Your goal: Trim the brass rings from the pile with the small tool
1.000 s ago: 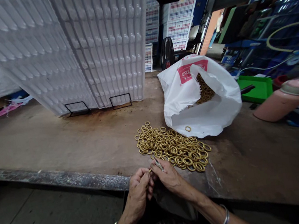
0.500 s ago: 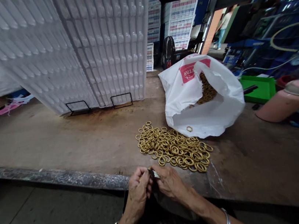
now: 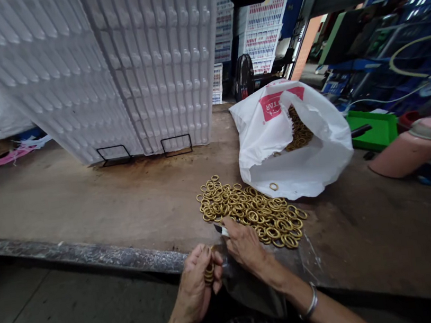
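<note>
My left hand (image 3: 197,276) is closed around several brass-coloured rings (image 3: 209,275), held just off the table's front edge. My right hand (image 3: 247,248) is at the near side of a pile of similar loose rings (image 3: 246,205). Between its thumb and fingers sits a small tool with a dark tip and a white part (image 3: 221,229), pointing left; the rest of the tool is hidden in the hand, so I cannot tell its exact kind. Whether the right fingers touch the pile is not clear.
Behind the pile lies a torn white bag (image 3: 265,144) with more rings inside. Clear plastic trays (image 3: 158,68) stand upright in black wire holders (image 3: 176,145) on the wooden table (image 3: 85,201). To the right are a pink bottle (image 3: 410,150) and a green tray (image 3: 379,125).
My right hand has moved up and right with the tool, away from my left hand towards the pile. My left hand has turned slightly, so the rings in it now show.
</note>
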`<state>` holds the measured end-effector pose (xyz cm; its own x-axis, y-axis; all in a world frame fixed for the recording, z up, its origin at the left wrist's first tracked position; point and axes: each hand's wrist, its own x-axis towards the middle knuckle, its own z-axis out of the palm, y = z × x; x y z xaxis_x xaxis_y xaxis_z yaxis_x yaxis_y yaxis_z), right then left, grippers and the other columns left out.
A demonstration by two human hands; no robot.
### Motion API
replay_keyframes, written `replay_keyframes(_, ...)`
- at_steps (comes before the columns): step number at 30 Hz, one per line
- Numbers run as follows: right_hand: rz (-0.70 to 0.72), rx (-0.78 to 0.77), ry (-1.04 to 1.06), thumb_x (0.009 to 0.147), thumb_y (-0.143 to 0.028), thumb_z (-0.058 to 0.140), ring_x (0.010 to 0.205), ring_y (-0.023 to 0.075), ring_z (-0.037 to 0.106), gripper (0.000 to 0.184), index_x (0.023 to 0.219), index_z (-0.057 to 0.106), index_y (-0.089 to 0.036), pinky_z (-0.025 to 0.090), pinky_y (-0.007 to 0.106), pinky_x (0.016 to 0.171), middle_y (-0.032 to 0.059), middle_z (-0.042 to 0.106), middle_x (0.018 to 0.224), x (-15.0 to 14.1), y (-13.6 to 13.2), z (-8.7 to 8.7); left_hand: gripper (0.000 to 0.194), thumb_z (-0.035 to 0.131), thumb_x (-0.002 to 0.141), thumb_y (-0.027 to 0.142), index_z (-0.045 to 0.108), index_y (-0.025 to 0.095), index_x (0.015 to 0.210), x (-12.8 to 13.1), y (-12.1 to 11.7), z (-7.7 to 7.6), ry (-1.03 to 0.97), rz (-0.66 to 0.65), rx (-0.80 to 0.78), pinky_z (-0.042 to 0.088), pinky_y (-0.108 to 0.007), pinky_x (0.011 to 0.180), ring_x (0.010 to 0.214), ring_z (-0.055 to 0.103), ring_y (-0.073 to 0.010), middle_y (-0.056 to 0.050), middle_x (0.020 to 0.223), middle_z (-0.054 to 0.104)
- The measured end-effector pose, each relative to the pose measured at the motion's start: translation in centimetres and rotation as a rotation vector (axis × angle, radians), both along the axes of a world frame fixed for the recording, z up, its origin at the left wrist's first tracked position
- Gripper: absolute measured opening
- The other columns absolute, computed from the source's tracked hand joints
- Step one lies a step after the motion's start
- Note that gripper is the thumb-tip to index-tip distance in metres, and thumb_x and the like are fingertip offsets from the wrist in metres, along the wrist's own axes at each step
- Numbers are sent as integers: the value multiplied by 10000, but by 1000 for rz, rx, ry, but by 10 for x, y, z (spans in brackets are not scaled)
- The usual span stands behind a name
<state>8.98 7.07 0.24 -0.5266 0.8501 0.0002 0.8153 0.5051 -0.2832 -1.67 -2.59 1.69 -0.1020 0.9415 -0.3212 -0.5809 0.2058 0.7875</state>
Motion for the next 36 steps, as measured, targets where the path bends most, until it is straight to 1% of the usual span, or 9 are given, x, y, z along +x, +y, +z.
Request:
replay_keyframes(5,-54,31,-128,782,-131,452,701,185,627,239,1015,489,-168,291,253,540,74,667,832,-6,10,9,238,579,784,359,507,137,738,-3,3,-4,-43,66,-25,315,-149,372,486,429,-57,-11,673,546)
replay_keyframes(10,-50,29,-121,779,-108,439,704,179,627,199,944,524,-180,291,250,549,67,670,814,-6,12,3,232,610,750,275,509,166,928,-7,3,-5,-169,71,-57,346,-164,376,511,486,-88,-9,686,569)
replay_keyframes(17,15,23,113,747,-80,413,737,151,582,225,897,541,-188,308,236,604,51,645,852,6,13,-7,227,664,709,314,541,125,729,-11,6,-11,-229,92,-58,373,-162,406,642,540,-111,-39,765,574)
replay_keyframes(21,133,-54,269,735,-90,404,682,137,536,199,858,525,-191,319,231,615,28,605,773,14,6,-5,274,698,671,337,510,142,713,-10,12,-14,-82,138,-64,363,-152,391,577,504,-88,-1,687,548)
replay_keyframes(24,215,-151,334,757,-111,393,615,125,486,143,775,506,-196,309,235,581,4,553,681,16,-2,-1,341,660,685,426,513,159,838,-9,14,-18,159,185,-57,332,-151,356,455,412,-66,48,564,488)
replay_keyframes(26,254,-215,362,778,-131,384,567,116,437,131,712,475,-198,287,239,544,-13,502,625,16,-7,2,418,607,709,485,514,152,944,-9,15,-20,336,156,-74,322,-155,347,416,372,-62,62,529,461)
replay_keyframes(28,266,-288,403,802,-166,382,537,107,388,145,674,442,-199,266,240,517,-27,452,592,16,-10,4,439,564,725,516,534,134,937,-9,14,-20,476,71,-89,320,-161,353,405,361,-60,62,516,446)
replay_keyframes(32,225,-453,534,838,-308,392,530,94,339,242,622,386,-198,260,226,499,-50,372,563,12,-13,6,408,526,736,531,557,127,784,-8,13,-17,595,-21,-105,302,-164,372,396,348,-54,58,489,425)
replay_keyframes(36,71,-593,719,824,-362,409,547,88,381,264,622,407,-192,304,209,513,-49,404,566,6,-15,5,373,526,748,506,553,134,765,-6,14,-12,571,60,-114,297,-161,388,422,366,-60,49,506,444)
